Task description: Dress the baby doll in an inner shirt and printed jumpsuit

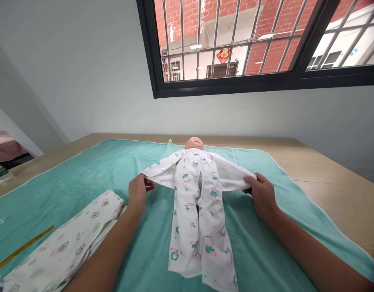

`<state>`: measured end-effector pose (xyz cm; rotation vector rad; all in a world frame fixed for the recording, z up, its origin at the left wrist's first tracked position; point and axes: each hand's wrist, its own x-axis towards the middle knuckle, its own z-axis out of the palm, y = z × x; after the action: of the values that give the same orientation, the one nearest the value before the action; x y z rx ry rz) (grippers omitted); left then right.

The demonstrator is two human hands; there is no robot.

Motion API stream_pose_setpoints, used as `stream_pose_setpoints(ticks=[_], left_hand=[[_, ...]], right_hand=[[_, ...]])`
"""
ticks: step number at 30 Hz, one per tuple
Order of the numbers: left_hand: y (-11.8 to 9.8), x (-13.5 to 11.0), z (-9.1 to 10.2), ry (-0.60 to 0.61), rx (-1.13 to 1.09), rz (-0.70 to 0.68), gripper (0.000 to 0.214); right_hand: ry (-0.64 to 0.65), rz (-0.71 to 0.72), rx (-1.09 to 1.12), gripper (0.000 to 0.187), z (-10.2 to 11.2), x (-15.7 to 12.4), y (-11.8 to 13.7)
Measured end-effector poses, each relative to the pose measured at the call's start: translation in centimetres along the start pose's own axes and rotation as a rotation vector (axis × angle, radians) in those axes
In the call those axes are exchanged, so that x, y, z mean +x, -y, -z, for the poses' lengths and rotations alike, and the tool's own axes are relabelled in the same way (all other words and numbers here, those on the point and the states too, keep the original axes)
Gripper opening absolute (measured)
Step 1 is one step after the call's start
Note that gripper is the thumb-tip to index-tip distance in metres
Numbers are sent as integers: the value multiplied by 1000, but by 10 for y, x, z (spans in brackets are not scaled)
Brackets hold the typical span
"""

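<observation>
Head view: suit (pixel 188 194) at 6 o'clock from doll (pixel 194 142). Your left hand (pixel 138 191), 8 o'clock, and right hand (pixel 261 194), 4 o'clock, pinch sleeve ends (pixel 150 172). Sleeve-spreading, apparently; next calls for even tension.

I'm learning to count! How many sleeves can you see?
2: one sleeve held out by the left hand, the other sleeve by the right hand.

Behind a wooden table (pixel 323 170), a pale wall (pixel 92 69) holds a black-framed window (pixel 250 86) with metal bars (pixel 216 32) facing red brick (pixel 272 60).
</observation>
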<state>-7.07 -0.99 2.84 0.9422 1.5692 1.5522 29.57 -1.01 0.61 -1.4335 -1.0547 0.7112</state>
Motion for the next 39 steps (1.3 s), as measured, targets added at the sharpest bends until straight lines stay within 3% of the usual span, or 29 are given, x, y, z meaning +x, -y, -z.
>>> stream_pose_setpoints(ticks=[4, 6, 9, 11, 15, 17, 21, 23, 25, 28, 33, 35, 39], left_hand=[[0, -2, 2, -18, 313, -216, 28], [4, 0, 0, -24, 570, -443, 24], [14, 6, -4, 53, 895, -780, 50], [21, 11, -7, 122, 1060, -863, 51], [33, 16, -14, 217, 1163, -837, 46], [37, 16, -18, 242, 1175, -826, 47], [39, 16, -23, 201, 1201, -779, 45], [38, 16, -24, 175, 1203, -749, 40], [37, 17, -24, 162, 1201, -725, 34], [35, 18, -23, 151, 1201, -691, 28], [31, 17, -22, 119, 1220, -669, 20], [30, 17, -21, 133, 1228, -669, 18], [29, 16, -21, 152, 1217, -719, 13]], right_hand=[[-13, 147, 38, 30, 0, -4, 3], [17, 226, -29, 31, -1, -6, 8], [139, 280, -60, 26, -1, -9, 20], [250, 233, 13, 29, -2, -11, 27], [407, 71, 221, 34, -13, -9, 43], [492, 65, 267, 33, -25, -7, 52], [577, 312, 75, 18, -62, -8, 74], [634, 481, -114, 22, -81, -13, 82], [692, 563, -235, 24, -94, -17, 87], [652, 515, -214, 23, -102, -16, 91], [386, 376, -78, 32, -106, 17, 89], [363, 381, -175, 37, -114, 32, 86], [481, 522, -539, 38, -134, 43, 80]])
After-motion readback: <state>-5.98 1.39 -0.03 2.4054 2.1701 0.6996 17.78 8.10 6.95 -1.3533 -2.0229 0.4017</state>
